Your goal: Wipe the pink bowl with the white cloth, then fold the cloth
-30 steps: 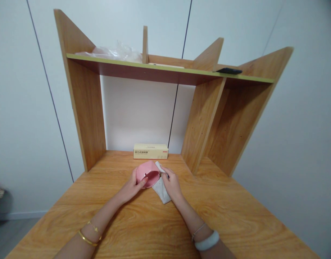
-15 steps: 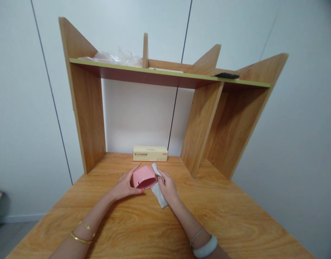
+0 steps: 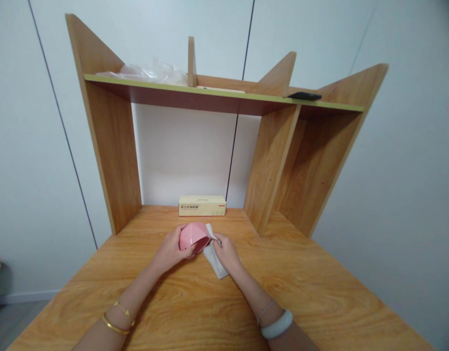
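A pink, faceted hollow container, perhaps a bowl or cup, is tilted so that its opening faces down and toward the right. My left hand grips it from the left, with the thumb over the lower rim. In my right hand a white cloth is pinched against the container's right edge. The cloth's loose end hangs down toward the wooden desk. The container's inside is mostly hidden.
Behind my hands a cream box with printed lettering stands at the back of the desk. A wooden shelf unit rises around it. On its upper board lie a clear plastic bag and a dark flat object.
The pink container has turned a little in my left hand, whose thumb now sits over its rim. My right hand's fingers have drawn closer together on the cloth. The view has shifted slightly.
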Motion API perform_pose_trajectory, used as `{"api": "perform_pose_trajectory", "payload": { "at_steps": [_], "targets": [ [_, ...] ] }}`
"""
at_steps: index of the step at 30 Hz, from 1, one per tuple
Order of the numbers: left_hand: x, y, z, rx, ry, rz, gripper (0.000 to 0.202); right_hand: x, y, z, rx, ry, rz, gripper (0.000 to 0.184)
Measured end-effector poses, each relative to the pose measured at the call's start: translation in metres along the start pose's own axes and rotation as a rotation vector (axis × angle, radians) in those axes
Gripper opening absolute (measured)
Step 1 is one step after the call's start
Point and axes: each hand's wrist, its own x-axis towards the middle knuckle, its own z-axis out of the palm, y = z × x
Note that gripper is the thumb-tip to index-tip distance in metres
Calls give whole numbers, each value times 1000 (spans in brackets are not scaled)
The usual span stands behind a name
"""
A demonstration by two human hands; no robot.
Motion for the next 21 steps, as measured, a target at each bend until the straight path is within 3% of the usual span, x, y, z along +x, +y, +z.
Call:
{"api": "perform_pose_trajectory", "payload": {
  "at_steps": [3,5,9,17,21],
  "targets": [
    [-1,-4,-2,-19,-3,-24,53,0,-1,1,44,-3,28,38],
    [-2,-7,0,-78,-3,-46,53,0,-6,0,49,44,-32,40],
    [-3,-11,4,-221,-33,-106,56,0,-15,-5,-18,0,-149,46],
    [-1,-7,0,-181,-35,-205,57,-1,-1,-3,-142,13,21,36],
    [-2,-9,0,-173,-34,-187,53,-1,-8,-5,-70,77,-28,41]
  ]
}}
